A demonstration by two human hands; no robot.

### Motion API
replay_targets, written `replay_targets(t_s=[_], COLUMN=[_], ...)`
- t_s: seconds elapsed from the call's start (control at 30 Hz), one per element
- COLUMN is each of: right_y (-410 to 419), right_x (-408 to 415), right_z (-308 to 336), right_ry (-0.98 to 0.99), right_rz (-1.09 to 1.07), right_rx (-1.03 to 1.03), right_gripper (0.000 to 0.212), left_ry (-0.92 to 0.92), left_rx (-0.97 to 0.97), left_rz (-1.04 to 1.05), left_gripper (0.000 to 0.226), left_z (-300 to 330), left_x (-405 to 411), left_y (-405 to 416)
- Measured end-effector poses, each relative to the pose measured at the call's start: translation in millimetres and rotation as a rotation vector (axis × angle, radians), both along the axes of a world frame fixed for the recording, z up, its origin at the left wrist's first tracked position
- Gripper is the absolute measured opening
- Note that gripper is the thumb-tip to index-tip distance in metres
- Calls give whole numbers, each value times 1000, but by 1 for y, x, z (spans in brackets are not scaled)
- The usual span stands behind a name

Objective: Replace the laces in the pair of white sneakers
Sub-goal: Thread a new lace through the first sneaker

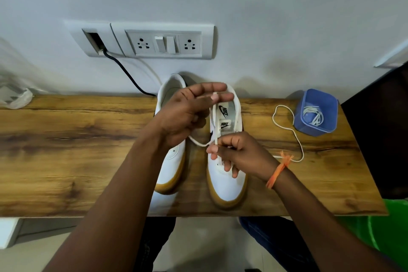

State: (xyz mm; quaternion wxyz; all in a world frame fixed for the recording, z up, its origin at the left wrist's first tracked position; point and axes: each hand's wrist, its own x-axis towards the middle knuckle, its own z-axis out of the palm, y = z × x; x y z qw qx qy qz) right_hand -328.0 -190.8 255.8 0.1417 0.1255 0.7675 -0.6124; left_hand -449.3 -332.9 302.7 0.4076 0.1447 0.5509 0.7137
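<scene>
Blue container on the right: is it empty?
No. The blue container holds a bundle of white laces, visible through its open top on the wooden table.

We face a plain pale grey wall (265, 6), evenly lit, with soft shadows low on it. Mounted on it, left of centre, is a white switch plate (163, 42) with two sockets and rocker switches between them; a smaller plate (95, 38) adjoins it on the left, from which a black cable (125, 73) runs down to the far edge of the tabletop (66, 150). We see that the tabletop is wood-grained brown with dark streaks, set against the wall. Below its near edge lies a light floor (55, 247). At far right a dark surface (379, 139) rises, with something bright green (384, 234) beneath it.
</scene>
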Motion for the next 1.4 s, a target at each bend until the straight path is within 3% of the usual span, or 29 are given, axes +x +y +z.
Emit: replay_targets(t_s=[0.2,0.33,0.43,0.5,0.6,0.73,0.83,0.97,1.07,1.27,1.33,1.4], right_y=[8,16,19,16,8,0,-3,11,36,71,75,75], right_x=[-2,-9,-11,-11,-14,-20,-24,-27,-26,-22,-22,-21], right_z=[0,11,10,12,23,27,32,42,40,24,22,22], right_ry=[8,117,268,310,240,70,-81,-131,-122,-170,-197,-219], right_rz=[-116,-346,-371,-377,-462,-532,-499,-452,-521,-744,-776,-783], right_rx=[33,-18,154,147,-25,-107,-272,-407,-442,-327,-334,-328], right_gripper=[9,45,63,48,14,18,18,5,9,13,15,11], left_ry=[90,251,280,304,383,663,723,647,383,-58,-131,-71], left_rx=[-53,-248,-333,-355,-395,-536,-572,-503,-391,-137,-101,-204], left_rz=[-95,-126,-41,-45,-14,64,38,-1,5,20,67,70], left_gripper=[45,34,23,18,13,14,20,19,16,39,46,50], left_z=[1,-15,-18,-15,-15,-21,-22,-16,-5,7,8,9], left_x=[-1,5,11,15,16,12,11,1,-5,-10,-12,-12], left_y=[-4,4,10,13,14,15,11,2,-8,-15,-15,-16])
